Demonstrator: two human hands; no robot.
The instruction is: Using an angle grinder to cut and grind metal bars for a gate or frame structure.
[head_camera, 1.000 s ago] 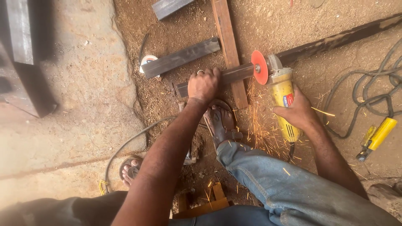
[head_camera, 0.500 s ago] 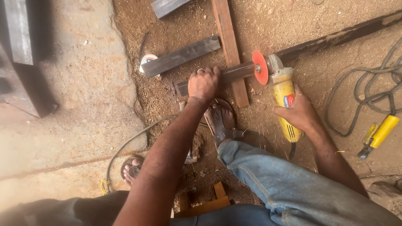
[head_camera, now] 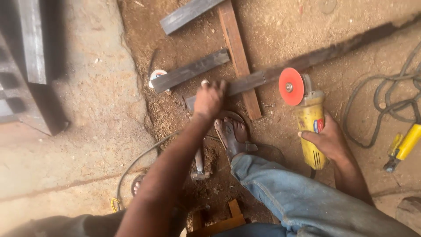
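Grinder (head_camera: 310, 127) | my right hand (head_camera: 329, 141) wrapped round body, long axis near vertical, red disc (head_camera: 291, 86) up-frame | left hand (head_camera: 209, 100) pressed on steel bar (head_camera: 280, 72), grip unclear, bar running centre to upper right.

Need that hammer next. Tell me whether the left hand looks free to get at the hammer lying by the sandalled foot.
Probably yes. The left hand holds no tool, merely pressing the metal bar, and the hammer lies uncovered beneath that forearm.

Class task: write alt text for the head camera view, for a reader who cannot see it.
A right hand holds a yellow angle grinder, its orange disc beside a long metal bar on dirt ground. The left hand presses the bar's near end.
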